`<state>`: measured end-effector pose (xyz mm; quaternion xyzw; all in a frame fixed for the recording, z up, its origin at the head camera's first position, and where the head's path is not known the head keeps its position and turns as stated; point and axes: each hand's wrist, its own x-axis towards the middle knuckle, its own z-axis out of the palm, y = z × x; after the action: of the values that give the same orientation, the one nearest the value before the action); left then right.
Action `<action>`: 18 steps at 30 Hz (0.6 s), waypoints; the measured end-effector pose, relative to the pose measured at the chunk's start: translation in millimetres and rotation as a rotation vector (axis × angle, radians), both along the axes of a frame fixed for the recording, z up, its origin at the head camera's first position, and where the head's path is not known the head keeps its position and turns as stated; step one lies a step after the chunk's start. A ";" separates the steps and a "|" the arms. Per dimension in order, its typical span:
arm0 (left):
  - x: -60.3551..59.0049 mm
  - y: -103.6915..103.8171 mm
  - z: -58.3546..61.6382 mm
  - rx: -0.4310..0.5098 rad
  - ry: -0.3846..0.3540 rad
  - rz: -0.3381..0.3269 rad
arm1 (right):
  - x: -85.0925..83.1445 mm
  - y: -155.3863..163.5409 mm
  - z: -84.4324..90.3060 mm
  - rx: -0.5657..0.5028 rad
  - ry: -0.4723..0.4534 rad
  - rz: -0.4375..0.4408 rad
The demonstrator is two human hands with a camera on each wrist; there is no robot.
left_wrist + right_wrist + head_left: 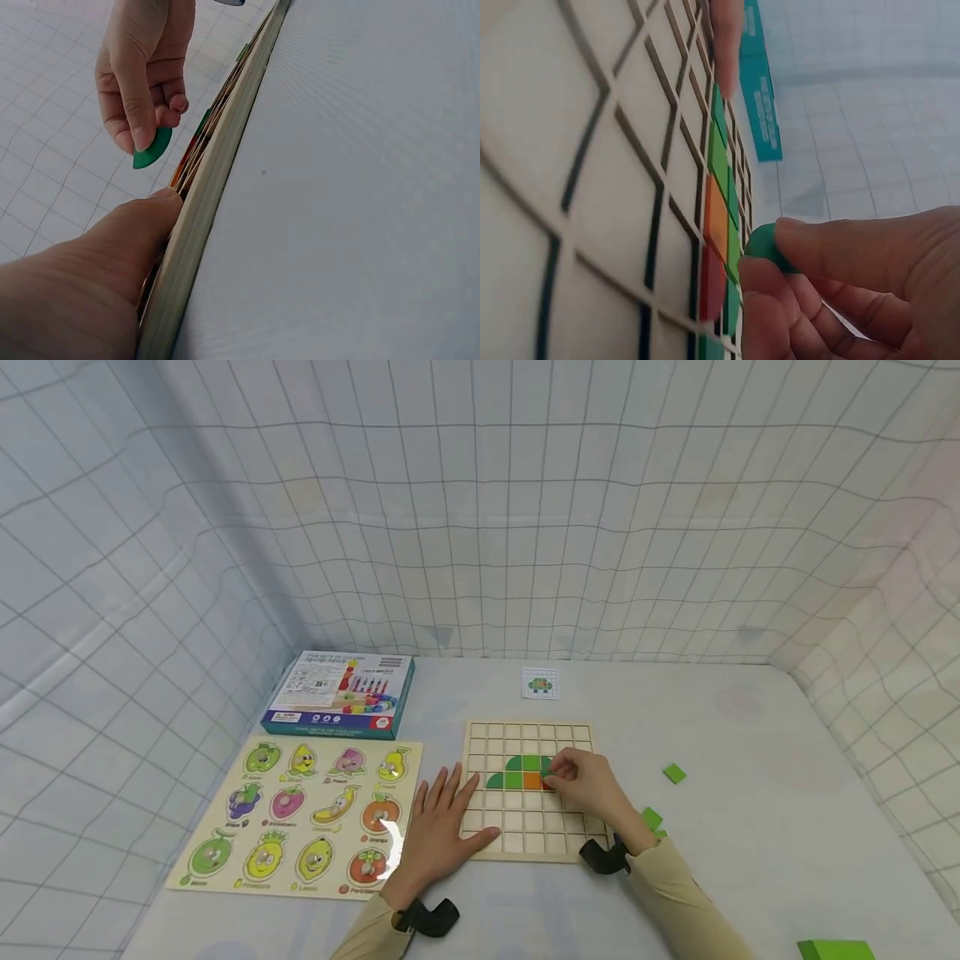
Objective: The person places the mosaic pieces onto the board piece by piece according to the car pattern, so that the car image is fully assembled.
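Observation:
My right hand (pixel 588 783) pinches a dark green rounded piece (pixel 765 247) between thumb and fingertips, just above a wooden grid board (pixel 532 842). In the left wrist view the green piece (pixel 154 150) shows a curved edge and hangs apart from the board. Flat on the board's left side rests my left hand (pixel 442 831), fingers spread and thumb near the lower cells. Several pieces sit in the cells: light green squares (pixel 513 781), an orange square (pixel 532 781), a red piece (pixel 711 285) and dark green rounded ones (pixel 496 782). The right fingers partly cover the red piece in the head view.
A picture card (pixel 540 683) lies behind the board. To the left are a fruit puzzle board (pixel 348 839) and a toy box (pixel 337 693). Loose green squares (pixel 674 773) lie right of the board, some near the right wrist. A green block (pixel 836 950) is at the front right.

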<state>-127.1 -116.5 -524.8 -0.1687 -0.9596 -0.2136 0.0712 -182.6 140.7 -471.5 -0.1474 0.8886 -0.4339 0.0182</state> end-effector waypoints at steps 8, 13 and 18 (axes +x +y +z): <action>0.3 0.0 0.8 0.000 0.013 -0.002 | 8.0 -41.3 -7.7 -0.032 -0.026 0.101; 0.6 -0.3 1.1 0.002 0.019 -0.004 | 9.2 -56.4 -11.4 -0.009 -0.017 0.117; 0.5 -0.4 1.5 0.000 0.018 -0.004 | 9.4 -65.8 -14.6 0.000 0.012 0.107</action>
<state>-126.6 -116.9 -523.3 -0.1724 -0.9586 -0.2123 0.0793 -173.2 74.9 -486.2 -0.1971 0.8795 -0.4316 0.0360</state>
